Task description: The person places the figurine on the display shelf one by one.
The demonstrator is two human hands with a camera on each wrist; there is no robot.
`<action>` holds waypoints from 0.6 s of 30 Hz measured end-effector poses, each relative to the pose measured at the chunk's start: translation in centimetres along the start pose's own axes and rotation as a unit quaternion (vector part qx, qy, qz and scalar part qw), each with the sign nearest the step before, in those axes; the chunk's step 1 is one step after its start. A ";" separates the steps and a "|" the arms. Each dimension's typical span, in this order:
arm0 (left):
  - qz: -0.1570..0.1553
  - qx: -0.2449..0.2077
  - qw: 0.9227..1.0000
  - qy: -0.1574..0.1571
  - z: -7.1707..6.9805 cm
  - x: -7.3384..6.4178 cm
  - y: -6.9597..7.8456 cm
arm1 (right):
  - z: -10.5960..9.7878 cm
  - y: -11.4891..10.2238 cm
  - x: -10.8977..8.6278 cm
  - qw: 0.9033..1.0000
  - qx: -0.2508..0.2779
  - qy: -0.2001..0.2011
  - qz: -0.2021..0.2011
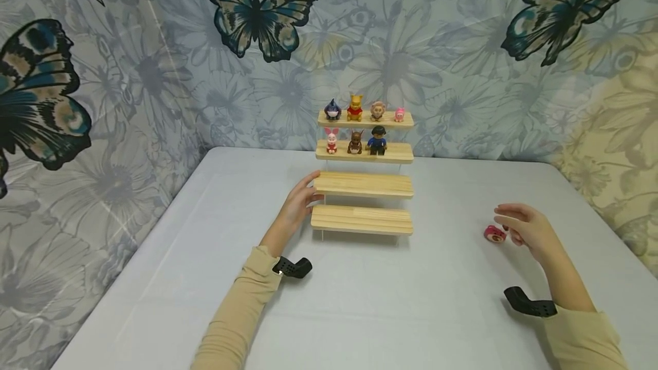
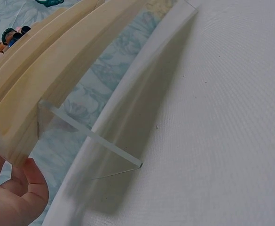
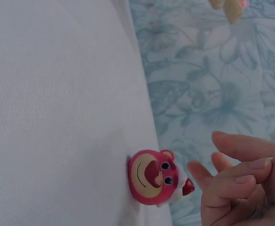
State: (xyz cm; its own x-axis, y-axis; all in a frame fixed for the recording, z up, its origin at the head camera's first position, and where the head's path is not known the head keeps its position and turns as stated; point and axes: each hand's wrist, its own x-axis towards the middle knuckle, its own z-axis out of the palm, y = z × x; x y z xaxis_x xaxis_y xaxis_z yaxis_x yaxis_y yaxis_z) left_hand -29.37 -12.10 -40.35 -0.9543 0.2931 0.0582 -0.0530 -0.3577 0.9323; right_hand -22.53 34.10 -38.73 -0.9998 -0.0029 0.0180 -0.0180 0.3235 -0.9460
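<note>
At the left end of a four-tier wooden display shelf (image 1: 362,219), my left hand (image 1: 297,203) grips the edge near the lower tiers. The left wrist view shows that hand's fingertips (image 2: 33,172) against the corner of a wooden board (image 2: 15,120). My right hand (image 1: 533,232) hovers with loosely bent fingers beside a pink bear-head figurine (image 1: 494,234) on the table. In the right wrist view the figurine (image 3: 146,176) has a cream muzzle and a red strawberry-like top, and a small gap separates it from the fingers.
Several small figurines stand on the upper two tiers, among them a yellow bear in red (image 1: 354,108) and a dark-haired figure in blue (image 1: 377,140). Clear supports (image 2: 92,135) hold up the boards. A butterfly-patterned cloth (image 1: 390,67) hangs behind the white table (image 1: 390,313).
</note>
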 end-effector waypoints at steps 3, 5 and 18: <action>0.002 0.009 1.000 -0.009 0.3 -0.4 0.5 | -0.3 0.2 -0.2 0.998 -0.044 -0.024 0.040; 0.004 0.018 1.000 -0.013 0.5 -0.7 0.8 | -0.4 0.2 -0.2 0.993 -0.080 -0.046 0.068; 0.002 0.008 1.000 -0.012 0.3 -0.6 0.6 | -0.3 1.3 -0.3 0.985 -0.128 -0.072 0.094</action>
State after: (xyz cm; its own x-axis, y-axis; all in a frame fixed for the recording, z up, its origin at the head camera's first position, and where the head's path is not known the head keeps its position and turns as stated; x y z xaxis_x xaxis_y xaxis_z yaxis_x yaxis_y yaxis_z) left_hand -28.78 -12.19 -39.68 -0.9471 0.3132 0.0695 -0.0452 -0.3447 0.9376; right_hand -22.21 34.84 -39.86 -0.9760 -0.0482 -0.2125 0.1500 0.5590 -0.8155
